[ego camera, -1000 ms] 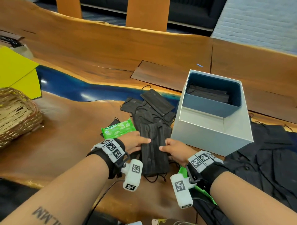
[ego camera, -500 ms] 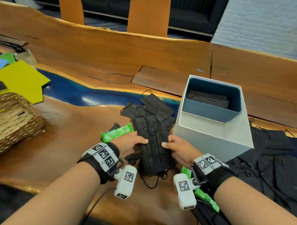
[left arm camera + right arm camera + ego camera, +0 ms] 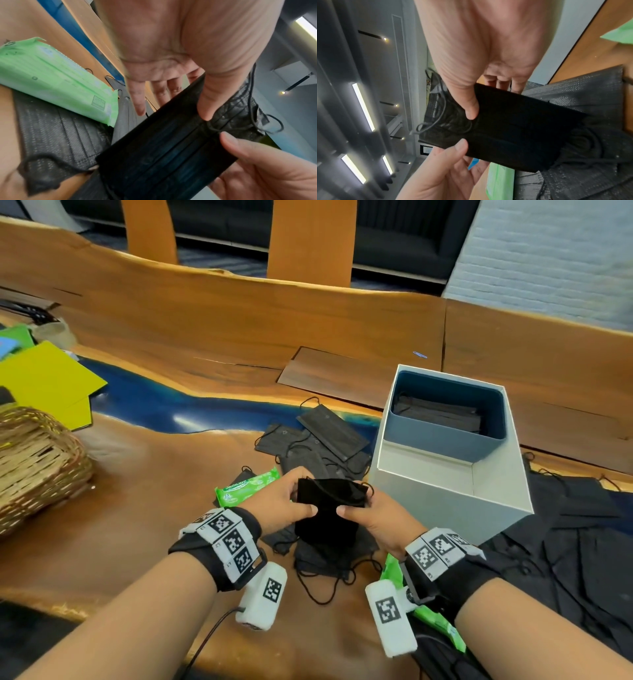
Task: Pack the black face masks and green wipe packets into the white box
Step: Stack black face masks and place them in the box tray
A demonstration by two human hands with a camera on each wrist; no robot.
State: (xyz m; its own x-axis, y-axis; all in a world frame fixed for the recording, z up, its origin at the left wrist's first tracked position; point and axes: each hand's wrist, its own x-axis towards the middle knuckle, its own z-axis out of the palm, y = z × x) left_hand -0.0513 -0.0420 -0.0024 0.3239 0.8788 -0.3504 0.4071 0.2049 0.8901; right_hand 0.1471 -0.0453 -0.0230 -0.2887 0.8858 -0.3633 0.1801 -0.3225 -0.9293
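Observation:
Both hands hold a stack of black face masks lifted off the table, just left of the white box. My left hand pinches its left edge, thumb on top. My right hand pinches the right edge, thumb on top. More black masks lie loose beyond the hands, and others lie under the held stack. Inside the box's blue inner tray lie packed masks. One green wipe packet lies left of the hands; another lies under my right wrist.
A wicker basket stands at the left, with yellow paper behind it. Dark cloth covers the table right of the box. A raised wooden edge runs along the back.
The mask stack has been raised off the table and tilted up toward me. Both hands moved up with it and shifted their hold to its upper end.

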